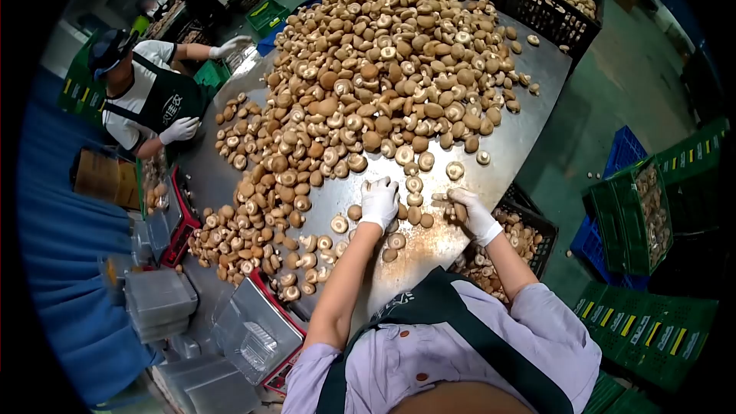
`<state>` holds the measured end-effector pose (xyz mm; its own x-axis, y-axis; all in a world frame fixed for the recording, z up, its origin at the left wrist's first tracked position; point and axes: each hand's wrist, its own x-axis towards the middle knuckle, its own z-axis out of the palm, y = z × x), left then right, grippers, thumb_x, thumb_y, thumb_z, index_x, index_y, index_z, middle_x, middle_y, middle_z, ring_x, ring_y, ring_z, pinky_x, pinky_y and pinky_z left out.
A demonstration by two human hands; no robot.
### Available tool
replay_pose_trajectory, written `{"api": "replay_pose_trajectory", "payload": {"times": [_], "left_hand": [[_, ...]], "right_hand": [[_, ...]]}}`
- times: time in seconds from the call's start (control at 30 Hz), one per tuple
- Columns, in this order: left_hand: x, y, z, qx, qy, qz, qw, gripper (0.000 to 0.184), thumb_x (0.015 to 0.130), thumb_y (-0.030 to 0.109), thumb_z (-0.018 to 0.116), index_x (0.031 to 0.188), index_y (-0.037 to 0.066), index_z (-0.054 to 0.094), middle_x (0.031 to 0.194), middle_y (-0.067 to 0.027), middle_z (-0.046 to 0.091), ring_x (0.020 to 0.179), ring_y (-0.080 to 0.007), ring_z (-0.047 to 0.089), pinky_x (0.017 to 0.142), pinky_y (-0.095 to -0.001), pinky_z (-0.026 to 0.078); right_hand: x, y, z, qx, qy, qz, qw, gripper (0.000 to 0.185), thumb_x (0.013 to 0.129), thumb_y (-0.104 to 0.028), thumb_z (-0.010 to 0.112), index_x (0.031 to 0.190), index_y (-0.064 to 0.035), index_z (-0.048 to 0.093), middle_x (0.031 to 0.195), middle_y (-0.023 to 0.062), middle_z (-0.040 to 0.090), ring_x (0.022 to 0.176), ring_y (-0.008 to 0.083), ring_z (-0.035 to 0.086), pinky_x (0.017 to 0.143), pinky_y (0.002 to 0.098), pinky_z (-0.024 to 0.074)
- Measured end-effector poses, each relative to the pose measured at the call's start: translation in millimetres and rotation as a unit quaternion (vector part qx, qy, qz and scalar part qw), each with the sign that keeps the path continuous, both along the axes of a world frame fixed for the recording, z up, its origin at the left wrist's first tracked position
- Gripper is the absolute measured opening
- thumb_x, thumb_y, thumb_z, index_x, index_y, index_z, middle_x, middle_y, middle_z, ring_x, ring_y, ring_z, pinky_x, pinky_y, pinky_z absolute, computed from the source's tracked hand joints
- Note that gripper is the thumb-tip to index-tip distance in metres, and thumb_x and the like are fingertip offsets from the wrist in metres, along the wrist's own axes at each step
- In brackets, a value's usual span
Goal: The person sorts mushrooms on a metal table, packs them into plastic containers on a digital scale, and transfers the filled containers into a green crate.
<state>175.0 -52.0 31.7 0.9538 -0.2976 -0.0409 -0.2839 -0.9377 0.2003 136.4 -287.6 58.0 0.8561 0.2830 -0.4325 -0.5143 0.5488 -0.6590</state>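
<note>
My left hand [379, 201], in a white glove, is on the steel table [491, 165] with its fingers curled down; what they hold, if anything, is hidden. Loose shiitake mushrooms [415, 215] lie just to its right. At the table's right edge, my gloved right hand [473, 216] has its fingers closed around brown mushrooms [459, 211]. Below that hand, a black crate [547, 239] contains more mushrooms. Beyond both hands rises a big mushroom pile [383, 69], spreading down the left side of the table.
Across the table at left, a co-worker [157, 100] in white gloves and a dark apron stands. A red-edged scale [257, 330] carries a clear tray. Stacked plastic boxes [159, 303] sit at lower left. Filled black crates [553, 11] stand behind; green crates [636, 215] are at right.
</note>
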Motion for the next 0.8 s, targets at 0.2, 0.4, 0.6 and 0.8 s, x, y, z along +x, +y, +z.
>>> {"api": "replay_pose_trajectory", "payload": {"times": [0.2, 0.4, 0.6, 0.8], "left_hand": [[-33.7, 16.4, -14.3, -0.033, -0.084, 0.014, 0.996, 0.019, 0.084, 0.021, 0.057, 0.101, 0.018, 0.066, 0.103, -0.0027, 0.063, 0.101, -0.0244, 0.056, 0.095, -0.0483, 0.032], [-62.3, 21.9, 4.2, -0.188, -0.048, 0.017, 0.981, 0.019, 0.085, 0.016, 0.058, 0.103, 0.014, 0.066, 0.104, -0.0050, 0.065, 0.105, -0.0215, 0.057, 0.104, -0.0447, 0.029], [-79.7, 15.9, 33.6, -0.634, 0.126, 0.284, 0.708, 0.025, 0.089, 0.012, 0.057, 0.110, 0.000, 0.060, 0.109, -0.0123, 0.063, 0.103, -0.0224, 0.059, 0.090, -0.0329, 0.046], [-88.6, 15.4, 42.7, -0.881, 0.324, 0.246, 0.243, 0.067, 0.090, 0.056, 0.043, 0.141, 0.013, 0.031, 0.139, -0.0149, 0.041, 0.129, -0.0318, 0.038, 0.105, -0.0582, 0.029]], "right_hand": [[76.4, 22.0, -4.3, -0.458, -0.249, 0.074, 0.850, 0.036, 0.079, -0.029, 0.069, 0.099, 0.0007, 0.065, 0.078, 0.0106, 0.066, 0.070, 0.0207, 0.063, 0.061, 0.0329, 0.0494], [133.9, 103.5, -12.3, -0.742, -0.394, 0.175, 0.513, 0.019, 0.071, -0.024, 0.066, 0.079, -0.0067, 0.068, 0.081, 0.0147, 0.067, 0.076, 0.0281, 0.066, 0.065, 0.0385, 0.0530], [148.9, 108.6, 4.2, -0.748, -0.326, 0.208, 0.539, 0.024, 0.074, -0.026, 0.062, 0.082, -0.0052, 0.070, 0.082, 0.0164, 0.068, 0.078, 0.0303, 0.067, 0.067, 0.0385, 0.0533], [80.9, 103.7, 50.3, -0.468, -0.368, 0.319, 0.737, 0.048, 0.084, -0.050, 0.048, 0.114, -0.0157, 0.062, 0.082, 0.0113, 0.069, 0.071, 0.0245, 0.066, 0.066, 0.0364, 0.0514]]}}
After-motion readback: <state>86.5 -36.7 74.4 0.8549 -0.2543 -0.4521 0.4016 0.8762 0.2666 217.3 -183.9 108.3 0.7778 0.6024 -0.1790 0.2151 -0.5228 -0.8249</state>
